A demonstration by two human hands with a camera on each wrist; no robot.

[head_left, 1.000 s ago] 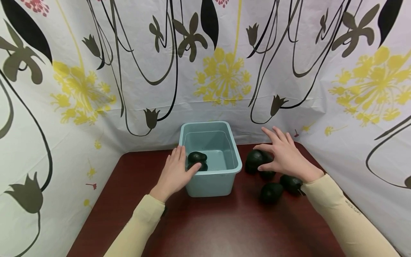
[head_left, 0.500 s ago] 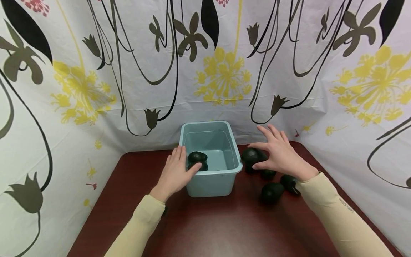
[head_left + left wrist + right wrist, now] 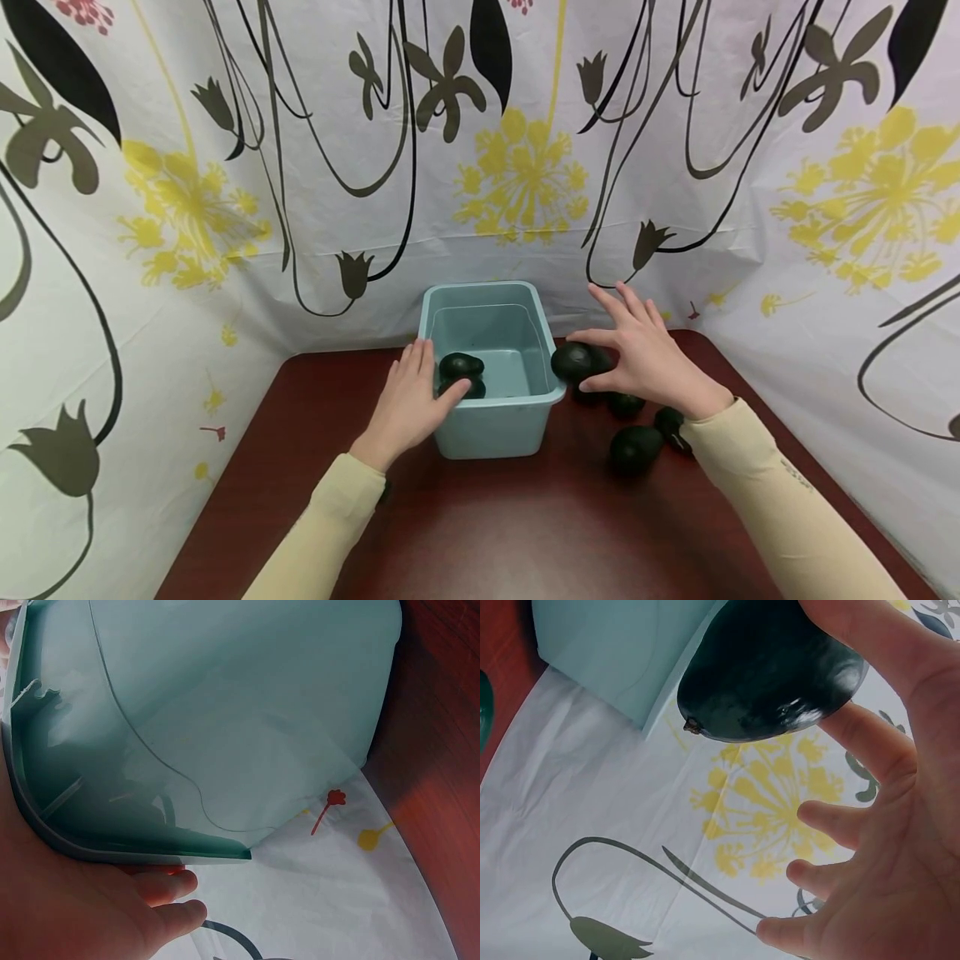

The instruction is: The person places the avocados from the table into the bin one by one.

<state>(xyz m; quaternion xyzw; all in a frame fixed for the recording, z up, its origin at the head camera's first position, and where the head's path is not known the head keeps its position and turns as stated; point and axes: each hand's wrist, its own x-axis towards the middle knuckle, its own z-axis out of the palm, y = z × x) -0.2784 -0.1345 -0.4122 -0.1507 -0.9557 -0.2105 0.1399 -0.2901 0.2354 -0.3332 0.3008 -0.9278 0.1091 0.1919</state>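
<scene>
When followed from the near edge, starts with a dark red-brown wood-grain table [image 3: 480, 533], crossed by two pale yellow sleeves [image 3: 330, 508]. Just beside the left one, shows a dark sliver [image 3: 385, 493], too hidden to tell. On the right, has a plump dark green avocado [image 3: 635, 450] lying on the wood, with a second avocado [image 3: 670, 427] just behind, partly covered. Toward the middle, comes to a pale blue-green rectangular plastic bin [image 3: 495, 402], with the left hand [image 3: 405, 408] laid against its near left corner, fingers straight. Inside, by the left wall, holds two dark avocados [image 3: 461, 367], one behind the other. Right of the bin, shows two more avocados [image 3: 626, 406] partly hidden below the right hand [image 3: 651, 360], and, farther, a glossy dark avocado [image 3: 572, 363] raised beside the rim, pinched between thumb and forefinger, other fingers spread; cannot tell whether touching the plastic. At the far side, ends in a white flower-printed cloth [image 3: 480, 258].
</scene>
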